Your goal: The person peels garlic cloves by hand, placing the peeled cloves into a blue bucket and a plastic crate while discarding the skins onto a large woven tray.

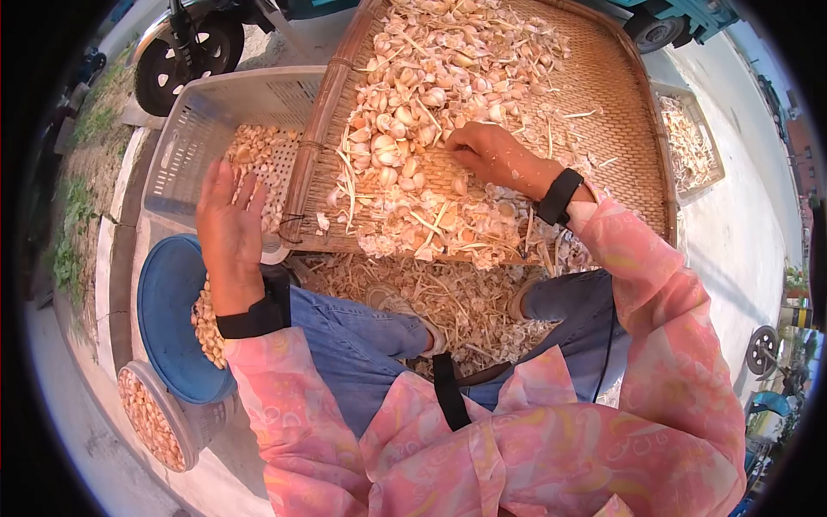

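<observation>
A large woven bamboo tray (607,95) stands in front of me, heaped with garlic cloves (388,155), loose skins and dry stems. My right hand (500,157) is low over the middle of the tray, beside the heap. Its fingers are curled down and closed, and whatever they hold is hidden. My left hand (231,228) is raised left of the tray with its fingers stretched out and nothing in it. Below and behind it is a pale plastic crate (185,129) with garlic cloves inside. A blue basin (168,319) holding peeled-looking cloves (207,327) stands under my left wrist.
A bucket of cloves (151,422) stands at the lower left. Skins and stems (465,297) cover the ground between my feet. At the right, a second crate (693,142) holds stems and skins. Vehicle wheels (194,60) show at the far edge.
</observation>
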